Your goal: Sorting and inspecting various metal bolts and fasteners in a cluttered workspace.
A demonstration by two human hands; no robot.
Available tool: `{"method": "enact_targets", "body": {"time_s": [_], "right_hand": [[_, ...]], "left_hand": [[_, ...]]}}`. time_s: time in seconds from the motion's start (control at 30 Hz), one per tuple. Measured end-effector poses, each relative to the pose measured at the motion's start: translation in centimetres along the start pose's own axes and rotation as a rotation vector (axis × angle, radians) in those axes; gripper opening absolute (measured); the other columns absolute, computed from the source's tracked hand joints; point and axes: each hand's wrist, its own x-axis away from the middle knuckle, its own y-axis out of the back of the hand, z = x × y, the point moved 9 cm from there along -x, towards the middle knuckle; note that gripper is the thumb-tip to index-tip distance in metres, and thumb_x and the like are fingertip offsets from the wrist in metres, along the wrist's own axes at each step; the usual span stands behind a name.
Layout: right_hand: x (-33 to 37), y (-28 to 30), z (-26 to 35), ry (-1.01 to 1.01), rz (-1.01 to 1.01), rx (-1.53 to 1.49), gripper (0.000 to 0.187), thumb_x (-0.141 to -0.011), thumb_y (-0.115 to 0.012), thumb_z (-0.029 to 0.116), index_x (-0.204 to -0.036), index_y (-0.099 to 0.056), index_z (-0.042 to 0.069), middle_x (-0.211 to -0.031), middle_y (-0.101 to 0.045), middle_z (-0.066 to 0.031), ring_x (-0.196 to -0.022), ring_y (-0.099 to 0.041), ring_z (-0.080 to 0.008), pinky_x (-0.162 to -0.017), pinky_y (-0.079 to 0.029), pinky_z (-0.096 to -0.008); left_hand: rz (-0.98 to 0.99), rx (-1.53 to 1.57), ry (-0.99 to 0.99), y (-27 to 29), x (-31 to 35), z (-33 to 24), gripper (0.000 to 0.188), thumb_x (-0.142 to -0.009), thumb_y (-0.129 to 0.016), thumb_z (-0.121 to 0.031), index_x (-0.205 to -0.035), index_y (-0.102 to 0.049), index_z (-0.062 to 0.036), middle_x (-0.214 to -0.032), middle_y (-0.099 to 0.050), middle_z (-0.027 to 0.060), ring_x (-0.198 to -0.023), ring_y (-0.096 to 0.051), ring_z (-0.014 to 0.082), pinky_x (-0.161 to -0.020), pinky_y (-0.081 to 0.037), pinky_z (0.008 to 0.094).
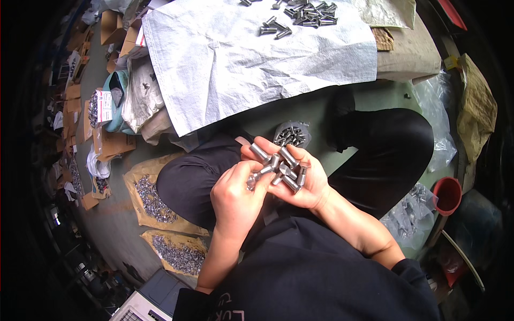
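Palm up, my right hand (313,187) cradles several shiny headed metal pins (289,174), short and thick, with their threads, if any, too small to tell. My left hand (233,195) is closed in a pinch on one headed pin (266,169) at the near side of that palm; the two hands touch or nearly touch. Just beyond the hands, a clear plastic bag (304,131) of similar pins sits on the floor between my legs. A loose pile of pins (313,15) lies on the white woven sheet (241,69) at the far side.
Brown sacks (143,216) loaded with small metal parts lie on the floor at left. Cardboard boxes (115,143) crowd the far left. At right stand a red bucket (447,196) and plastic bags of parts (409,214). A grey-white case (152,297) is at the lower left.
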Motion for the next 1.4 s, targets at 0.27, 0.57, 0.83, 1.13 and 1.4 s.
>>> {"method": "enact_targets", "body": {"time_s": [0.27, 0.57, 0.83, 1.13, 1.4], "right_hand": [[0.1, 0.3, 0.0, 0.041, -0.088, 0.036, 0.050, -0.085, -0.043, 0.028, -0.128, -0.034, 0.004, -0.133, -0.032, -0.0159, -0.123, -0.030, -0.0283, -0.101, -0.026, -0.0452], [0.1, 0.2, 0.2, 0.039, -0.074, 0.048, 0.053, -0.085, -0.041, 0.029, -0.130, -0.029, 0.004, -0.134, -0.029, -0.0160, -0.128, -0.022, -0.0277, -0.103, -0.019, -0.0465], [0.0, 0.2, 0.5, 0.058, -0.059, 0.109, 0.054, -0.085, -0.041, 0.030, -0.130, -0.029, 0.003, -0.136, -0.027, -0.0166, -0.128, -0.021, -0.0278, -0.104, -0.019, -0.0443], [0.0, -0.1, -0.2, 0.004, -0.020, 0.168, 0.054, -0.084, -0.044, 0.028, -0.131, -0.029, 0.004, -0.136, -0.025, -0.0163, -0.127, -0.022, -0.0268, -0.103, -0.022, -0.0414], [0.1, -0.1, -0.3, -0.002, -0.006, 0.143, 0.053, -0.085, -0.044, 0.028, -0.130, -0.029, 0.005, -0.137, -0.023, -0.0173, -0.127, -0.023, -0.0304, -0.101, -0.024, -0.0461]], "left_hand": [[0.145, 0.615, 0.400, -0.5, 1.0, 3.9, 0.012, -0.079, -0.059, -0.005, -0.086, -0.059, 0.0052, -0.064, -0.055, 0.0018, -0.054, -0.050, 0.0054, -0.045, -0.038, 0.0162], [0.318, 1.361, 0.729, -2.9, 2.9, 4.8, 0.022, -0.084, -0.050, -0.014, -0.091, -0.054, 0.0071, -0.057, -0.047, 0.0062, -0.046, -0.045, 0.0122, -0.034, -0.032, 0.0185], [0.514, 1.671, 0.579, -3.2, 2.2, 3.0, 0.032, -0.081, -0.055, -0.033, -0.075, -0.050, -0.0013, -0.083, -0.045, 0.0114, -0.074, -0.045, 0.0197, -0.042, -0.041, 0.0225], [0.545, 1.733, 0.464, -3.6, 2.2, 2.3, 0.037, -0.089, -0.042, -0.034, -0.064, -0.041, -0.0076, -0.069, -0.042, 0.0065, -0.071, -0.044, 0.0186, -0.042, -0.040, 0.0221], [0.474, 1.518, 0.528, -2.9, 1.9, 2.1, 0.019, -0.088, -0.047, -0.020, -0.086, -0.048, -0.0009, -0.065, -0.048, 0.0073, -0.063, -0.049, 0.0166, -0.041, -0.039, 0.0222]]}}
